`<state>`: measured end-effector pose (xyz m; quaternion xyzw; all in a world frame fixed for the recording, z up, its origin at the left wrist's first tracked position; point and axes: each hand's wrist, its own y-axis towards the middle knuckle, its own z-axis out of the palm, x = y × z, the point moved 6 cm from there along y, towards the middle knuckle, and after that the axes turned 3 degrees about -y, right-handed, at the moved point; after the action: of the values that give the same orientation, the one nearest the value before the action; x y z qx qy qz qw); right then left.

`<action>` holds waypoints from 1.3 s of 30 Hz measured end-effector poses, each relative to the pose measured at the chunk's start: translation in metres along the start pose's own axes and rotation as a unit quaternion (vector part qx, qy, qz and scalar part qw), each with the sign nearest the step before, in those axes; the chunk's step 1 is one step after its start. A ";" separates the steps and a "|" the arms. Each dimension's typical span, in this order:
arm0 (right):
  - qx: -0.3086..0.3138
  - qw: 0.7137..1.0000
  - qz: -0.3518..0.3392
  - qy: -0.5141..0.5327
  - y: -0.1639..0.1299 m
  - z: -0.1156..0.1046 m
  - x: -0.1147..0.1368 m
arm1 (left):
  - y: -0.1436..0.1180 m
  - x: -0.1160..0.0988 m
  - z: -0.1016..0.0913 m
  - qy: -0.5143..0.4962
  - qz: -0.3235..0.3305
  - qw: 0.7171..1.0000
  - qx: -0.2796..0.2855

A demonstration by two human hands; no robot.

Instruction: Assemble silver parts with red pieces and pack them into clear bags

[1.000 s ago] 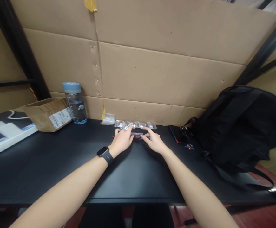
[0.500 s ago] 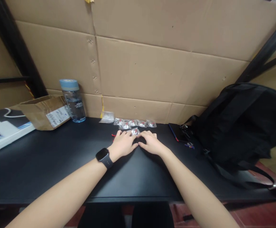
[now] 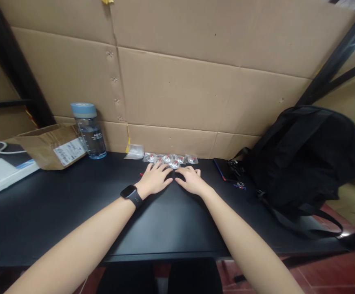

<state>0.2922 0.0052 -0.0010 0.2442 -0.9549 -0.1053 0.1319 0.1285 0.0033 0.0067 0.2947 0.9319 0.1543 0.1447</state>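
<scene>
Both my hands lie flat, side by side, on the black desk (image 3: pixel 73 204) near its back edge. My left hand (image 3: pixel 154 180), with a black smartwatch (image 3: pixel 131 195) on the wrist, has its fingertips at a row of several small clear bags (image 3: pixel 171 159) holding red-and-white parts. My right hand (image 3: pixel 190 180) rests just right of it, fingers spread, touching the same row. Neither hand grips anything. A bit of red shows beside my left hand's fingers.
A blue-lidded water bottle (image 3: pixel 88 130) and an open brown box (image 3: pixel 50 145) stand at back left, a white charger box (image 3: pixel 0 173) at far left. A dark phone (image 3: pixel 225 169) and a black backpack (image 3: pixel 302 155) fill the right. Cardboard (image 3: pixel 196 90) walls the back.
My hands let go of a small bag held between them and slid forward to the row of bags, now lying flat. The view shifted slightly.
</scene>
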 end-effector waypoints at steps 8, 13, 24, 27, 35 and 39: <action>0.000 0.995 0.014 0.097 -0.010 -0.021 -0.042 | -0.002 0.086 -0.030 -0.117 -0.099 0.988 0.029; -0.028 0.988 0.033 0.150 -0.011 -0.023 -0.054 | -0.008 0.102 -0.028 -0.197 -0.112 0.969 0.096; -0.048 0.979 0.045 0.195 -0.008 -0.018 -0.056 | -0.015 0.111 -0.039 -0.109 -0.071 0.979 0.155; -0.063 0.976 0.044 0.205 -0.007 -0.019 -0.057 | -0.013 0.107 -0.033 -0.128 -0.059 0.979 0.145; -0.093 0.970 0.030 0.225 -0.005 -0.021 -0.058 | -0.008 0.101 -0.039 -0.115 -0.065 0.991 0.025; -0.099 0.965 0.013 0.241 -0.006 -0.022 -0.052 | -0.004 0.077 -0.054 -0.159 -0.039 0.983 -0.087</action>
<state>0.3458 0.0232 0.0082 0.2356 -0.8830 -0.1357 0.3826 0.0469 0.0346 0.0406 0.2651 0.8906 0.1805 0.3223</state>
